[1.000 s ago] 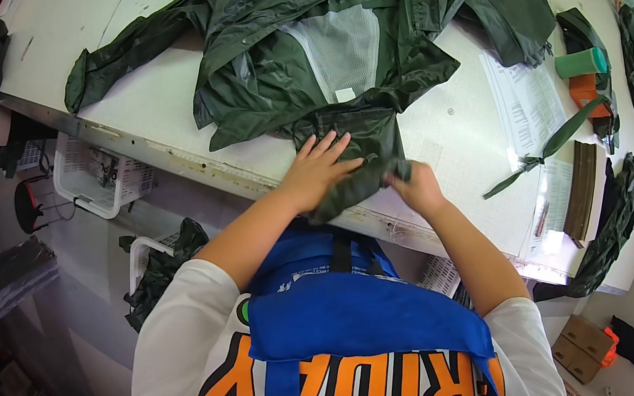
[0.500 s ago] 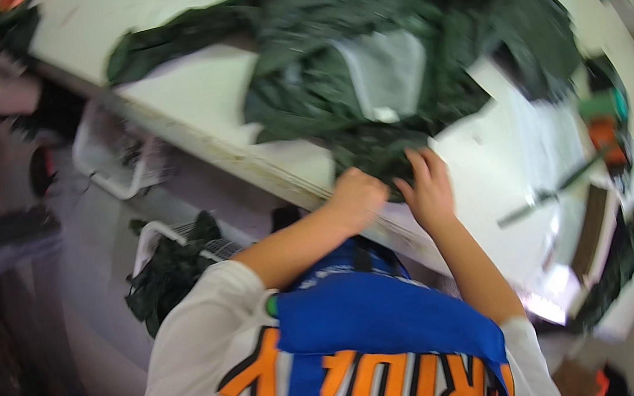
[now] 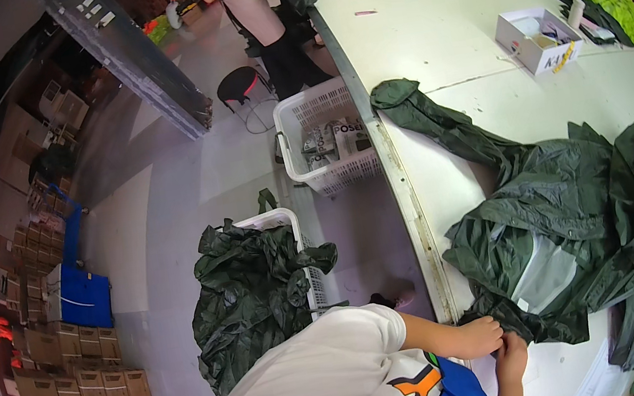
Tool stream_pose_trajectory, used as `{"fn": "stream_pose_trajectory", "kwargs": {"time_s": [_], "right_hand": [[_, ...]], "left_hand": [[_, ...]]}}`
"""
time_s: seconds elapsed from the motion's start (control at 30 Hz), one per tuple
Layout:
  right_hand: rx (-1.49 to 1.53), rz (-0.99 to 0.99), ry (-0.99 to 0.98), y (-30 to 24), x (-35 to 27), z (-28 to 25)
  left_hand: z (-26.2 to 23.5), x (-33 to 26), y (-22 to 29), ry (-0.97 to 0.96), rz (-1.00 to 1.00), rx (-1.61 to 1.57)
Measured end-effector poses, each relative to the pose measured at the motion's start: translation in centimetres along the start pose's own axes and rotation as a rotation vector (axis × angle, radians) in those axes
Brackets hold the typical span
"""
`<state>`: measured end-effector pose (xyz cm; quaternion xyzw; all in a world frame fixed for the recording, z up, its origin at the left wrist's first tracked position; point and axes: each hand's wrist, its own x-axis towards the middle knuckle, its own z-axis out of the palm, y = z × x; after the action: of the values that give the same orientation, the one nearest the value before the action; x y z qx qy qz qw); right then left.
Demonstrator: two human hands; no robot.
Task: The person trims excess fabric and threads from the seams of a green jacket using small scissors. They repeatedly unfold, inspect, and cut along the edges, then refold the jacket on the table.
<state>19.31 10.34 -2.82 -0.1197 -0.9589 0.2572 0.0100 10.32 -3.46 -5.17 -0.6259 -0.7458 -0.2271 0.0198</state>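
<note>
Shifted to the lower right, left hand (image 3: 477,336) and right hand (image 3: 513,358) pinch, close together, the hem of the green jacket (image 3: 561,185) on the bench (image 3: 424,35); white basket (image 3: 289,218) lower centre.

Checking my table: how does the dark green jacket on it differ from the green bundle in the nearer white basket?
The jacket lies spread, one sleeve extended; the bundle is heaped in its basket. The jacket shows a pale panel; the bundle none. The left hand and right hand touch the jacket, not the bundle. Both are wrinkled and dark green.
</note>
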Motion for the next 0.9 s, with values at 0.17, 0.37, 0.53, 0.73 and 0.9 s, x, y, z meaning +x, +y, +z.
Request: {"fn": "stream_pose_trajectory", "kwargs": {"time_s": [0.17, 0.37, 0.53, 0.73, 0.9], "right_hand": [[0.0, -0.23, 0.092, -1.8, -1.2, -2.6], [0.401, 0.114, -0.093, 3.0, 1.7, -1.1], [0.281, 0.241, -0.174, 0.5, 4.0, -3.5], [0.302, -0.051, 0.171, 1.9, 3.4, -2.1], [0.008, -0.092, 0.214, -0.3, 5.1, -2.8]], "left_hand": [[-0.4, 2.4, -3.2, -0.365, -0.178, -0.309], [-2.6, 3.0, -1.6, -0.142, -0.076, 0.041], [-1.9, 1.6, -3.6, -0.132, -0.059, -0.12], [0.2, 2.3, -4.1, -0.027, -0.155, -0.218], [-0.6, 3.4, -5.7, -0.003, -0.261, -0.263]]}}
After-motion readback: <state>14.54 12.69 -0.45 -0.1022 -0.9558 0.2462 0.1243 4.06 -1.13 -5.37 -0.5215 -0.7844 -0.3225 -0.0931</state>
